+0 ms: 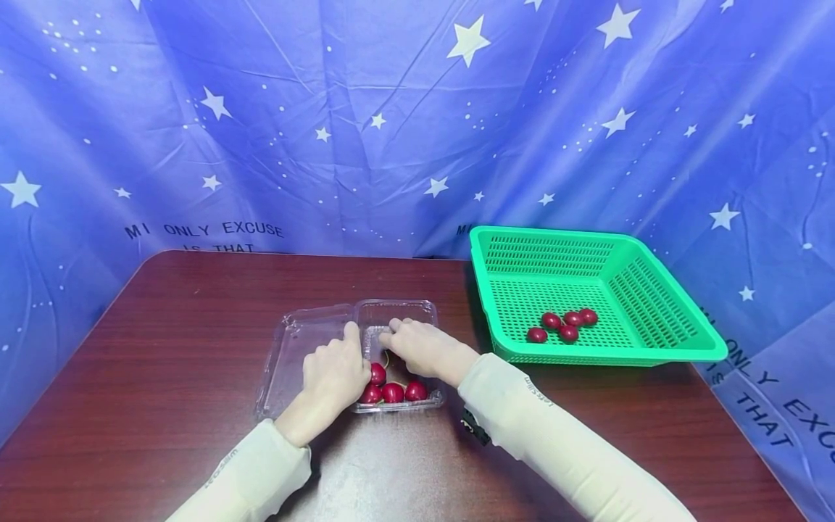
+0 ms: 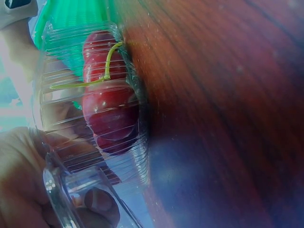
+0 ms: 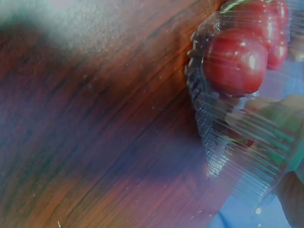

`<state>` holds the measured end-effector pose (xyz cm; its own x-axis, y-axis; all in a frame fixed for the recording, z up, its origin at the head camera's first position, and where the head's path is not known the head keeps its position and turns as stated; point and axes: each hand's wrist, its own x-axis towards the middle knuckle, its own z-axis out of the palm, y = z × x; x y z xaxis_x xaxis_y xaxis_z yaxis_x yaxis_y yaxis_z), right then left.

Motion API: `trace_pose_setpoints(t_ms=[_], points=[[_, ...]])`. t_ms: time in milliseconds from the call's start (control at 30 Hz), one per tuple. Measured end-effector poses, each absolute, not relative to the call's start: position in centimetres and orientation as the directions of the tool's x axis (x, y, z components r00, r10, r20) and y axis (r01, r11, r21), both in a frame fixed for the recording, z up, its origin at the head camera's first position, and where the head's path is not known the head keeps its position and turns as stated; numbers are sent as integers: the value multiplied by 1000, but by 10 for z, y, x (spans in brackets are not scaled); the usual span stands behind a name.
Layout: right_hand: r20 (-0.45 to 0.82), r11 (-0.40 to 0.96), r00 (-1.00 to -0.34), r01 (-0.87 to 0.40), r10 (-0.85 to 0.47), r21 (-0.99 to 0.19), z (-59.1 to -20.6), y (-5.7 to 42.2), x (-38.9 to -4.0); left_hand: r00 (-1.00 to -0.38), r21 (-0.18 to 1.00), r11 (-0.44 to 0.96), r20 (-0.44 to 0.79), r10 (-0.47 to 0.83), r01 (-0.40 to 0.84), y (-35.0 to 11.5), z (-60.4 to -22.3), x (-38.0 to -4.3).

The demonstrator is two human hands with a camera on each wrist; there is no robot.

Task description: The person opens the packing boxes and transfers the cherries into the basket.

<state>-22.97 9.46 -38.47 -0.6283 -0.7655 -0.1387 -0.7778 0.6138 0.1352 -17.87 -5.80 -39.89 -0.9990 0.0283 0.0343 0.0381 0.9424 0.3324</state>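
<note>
A clear plastic clamshell box (image 1: 398, 408) stands on the table with its lid (image 1: 303, 348) folded out to the left. Several red cherries (image 1: 393, 393) lie along the box's near side; one green stem shows through the ribbed wall in the left wrist view. My left hand (image 1: 335, 370) grips the box at its hinge side, a fingertip (image 2: 98, 199) showing through the plastic. Inside the box, my right hand (image 1: 420, 348) has its fingers bent down around a dark red cherry (image 3: 242, 137), mostly hidden by the fingers and blurred by the wall.
To the right stands a green plastic basket (image 1: 678, 353) with several cherries (image 1: 569, 333) on its bottom. The dark red wooden table (image 1: 176, 377) bears both containers. A blue curtain with stars (image 1: 365, 159) hangs behind and beside the table.
</note>
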Motion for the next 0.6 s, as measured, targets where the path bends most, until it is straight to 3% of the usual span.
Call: trace_pose_setpoints(t_ms=[600], points=[[-101, 612, -620, -784, -778, 102, -381, 98, -230, -999, 330, 943, 27, 31, 38, -58, -400, -180]])
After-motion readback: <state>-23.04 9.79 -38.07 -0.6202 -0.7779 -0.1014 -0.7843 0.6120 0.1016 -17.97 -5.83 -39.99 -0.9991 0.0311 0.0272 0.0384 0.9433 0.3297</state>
